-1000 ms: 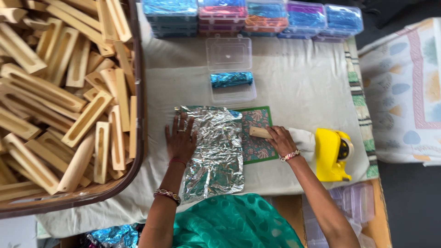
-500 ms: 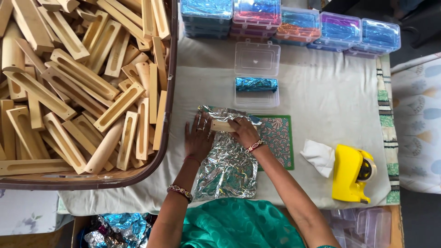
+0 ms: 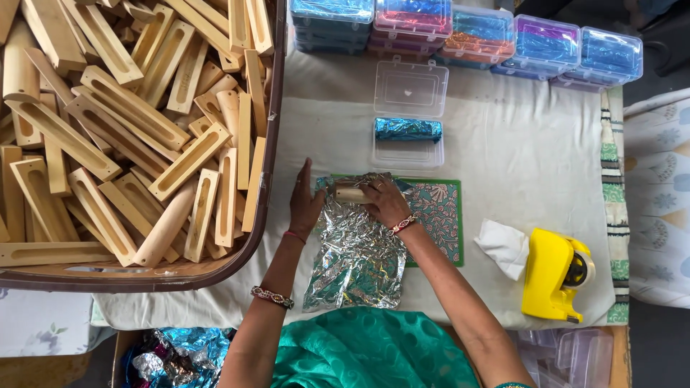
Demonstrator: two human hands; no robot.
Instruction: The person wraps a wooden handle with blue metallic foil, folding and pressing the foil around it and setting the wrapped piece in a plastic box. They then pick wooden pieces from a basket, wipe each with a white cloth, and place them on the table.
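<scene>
The wooden piece (image 3: 350,194) lies on the far end of the crinkled foil sheet (image 3: 356,251), its long axis running left to right across the foil. The right hand (image 3: 384,202) is curled over its right end and grips it from above, so this hand is the nearer one. The left hand (image 3: 305,205) rests open and flat on the foil's left edge, just beside the piece's left end, holding nothing. The foil covers most of a green patterned mat (image 3: 438,215) on the cloth-covered table (image 3: 517,158). Just beyond, an open clear box (image 3: 407,152) holds one piece already wrapped in blue foil (image 3: 407,129). To the left, a big basket (image 3: 266,187) is heaped with bare wooden pieces (image 3: 129,122). Closed boxes (image 3: 467,32) of coloured foil line the far edge.
</scene>
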